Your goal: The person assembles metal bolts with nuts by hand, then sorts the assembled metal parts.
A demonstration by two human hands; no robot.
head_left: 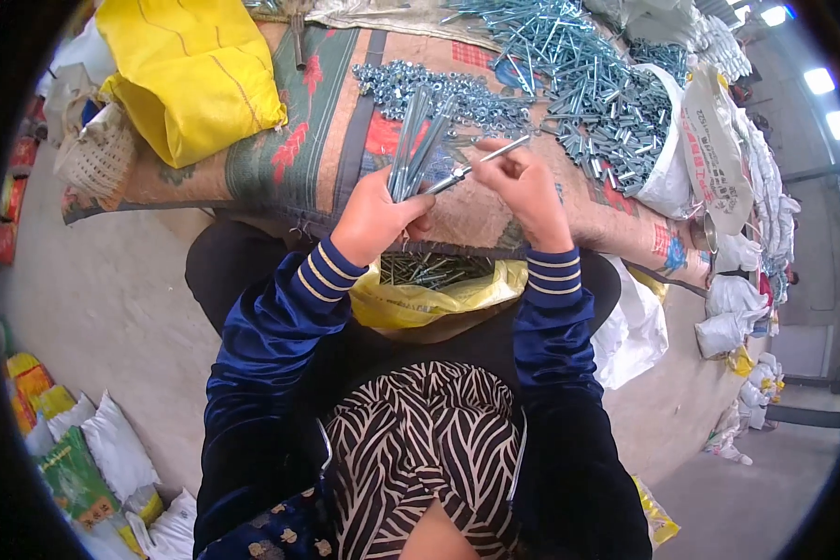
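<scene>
My left hand [373, 219] is closed around a bundle of long, thin silvery bolts [414, 140] that point up and away from me. One more metal bolt [481, 164] lies slanted between my two hands. Its lower end meets the left thumb, while my right hand [535, 198] pinches it near its upper end. A thicker part, seemingly a sleeve, sits partway along it. Just beyond my hands, a heap of small metal nuts [481, 110] spreads over the patterned padded cloth [336, 121]. Between my legs, a yellow bag [406, 308] gapes with many bolts [434, 269] inside.
Long bolts [541, 42] are heaped at the far right, beside short metal sleeves [621, 131] spilling from a white sack [674, 159]. A large yellow sack [191, 75] lies at the far left, near a metal bar [298, 42]. Packed bags [112, 439] stand on the floor at lower left.
</scene>
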